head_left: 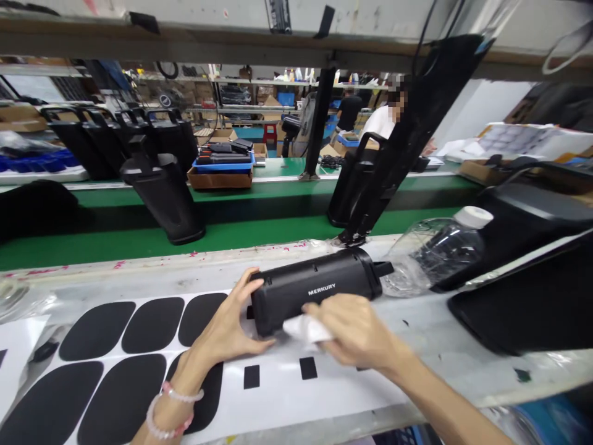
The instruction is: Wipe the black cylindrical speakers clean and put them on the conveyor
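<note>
A black speaker housing (315,287) marked MERKURY lies on its side on the white workbench (417,321). My left hand (229,327) grips its left end, fingers wrapped round the edge. My right hand (354,330) is closed on a white cloth (306,329) pressed against the housing's lower front. Under my left arm lies a white sheet (287,386) carrying several black oval pads (97,330) and small black squares.
A clear plastic bottle (438,250) with a white cap lies right of the housing, by black parts (523,303). Behind runs a green conveyor (259,235) with upright black housings (164,194) and a cardboard tray (220,173). A person in white (380,120) stands far back.
</note>
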Tool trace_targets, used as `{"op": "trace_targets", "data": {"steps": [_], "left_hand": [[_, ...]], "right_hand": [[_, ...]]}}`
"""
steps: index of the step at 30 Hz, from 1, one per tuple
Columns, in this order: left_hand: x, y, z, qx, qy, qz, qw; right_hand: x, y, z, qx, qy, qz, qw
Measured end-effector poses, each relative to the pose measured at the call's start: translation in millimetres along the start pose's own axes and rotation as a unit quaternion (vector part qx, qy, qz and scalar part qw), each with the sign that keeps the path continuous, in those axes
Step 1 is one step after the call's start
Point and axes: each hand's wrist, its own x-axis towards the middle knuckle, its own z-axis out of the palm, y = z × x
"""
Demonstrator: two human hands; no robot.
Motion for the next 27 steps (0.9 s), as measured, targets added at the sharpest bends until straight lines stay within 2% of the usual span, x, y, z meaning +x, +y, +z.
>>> {"op": "trace_targets", "data": {"steps": [2,3,5,6,7,8,10,11,13,15,17,20,22,27], "left_hand": [[-0.5,0.5,-0.2,0.044,-0.005,0.067,0.997],[-0.9,1.5,0.0,0.053,-0.011,0.083,0.995],[-2.1,4.8,2.1,0.038,-0.012,0.058,0.998],[-2.7,6.9,4.0,0.020,-0.005,0.021,1.000],[-3.1,9.1,6.4,0.002,-0.002,-0.027,1.000],[-3.2,11.3,8.8,-0.014,-0.003,-0.078,0.997],[-2.4,15.0,12.1,-0.046,-0.019,-0.166,0.985],[-1.7,16.2,12.4,-0.063,-0.031,-0.191,0.979],[-0.5,16.4,10.4,-0.081,-0.039,-0.195,0.977],[-0.3,13.7,6.6,-0.059,-0.036,-0.146,0.987],[-0.9,9.3,3.8,-0.023,-0.030,-0.060,0.998],[-1.4,4.4,3.7,0.015,-0.016,0.058,0.998],[-0.7,4.0,5.2,0.027,-0.010,0.081,0.996],[2.9,6.7,8.1,0.033,-0.004,0.083,0.996]], "right_hand": [[-18.3,9.9,-17.4,-0.033,0.045,0.180,0.982],[-28.8,16.2,-25.5,-0.038,0.067,0.298,0.951],[-50.3,28.3,-37.4,-0.012,0.105,0.524,0.845],[-60.5,33.2,-40.5,0.008,0.118,0.601,0.791],[-70.0,36.7,-41.7,0.027,0.126,0.647,0.752],[-78.6,39.0,-41.4,0.042,0.132,0.673,0.726],[-93.6,40.6,-38.1,0.056,0.144,0.698,0.699],[-100.2,40.5,-36.1,0.059,0.149,0.706,0.690],[-112.1,40.0,-32.5,0.068,0.164,0.731,0.659],[-120.5,39.9,-29.6,0.087,0.180,0.756,0.624],[-123.6,40.0,-26.2,0.127,0.198,0.769,0.594],[-117.9,39.4,-20.0,0.193,0.229,0.764,0.572],[-111.6,38.5,-16.3,0.216,0.248,0.756,0.566],[-105.7,36.4,-12.8,0.248,0.264,0.747,0.557]]}}
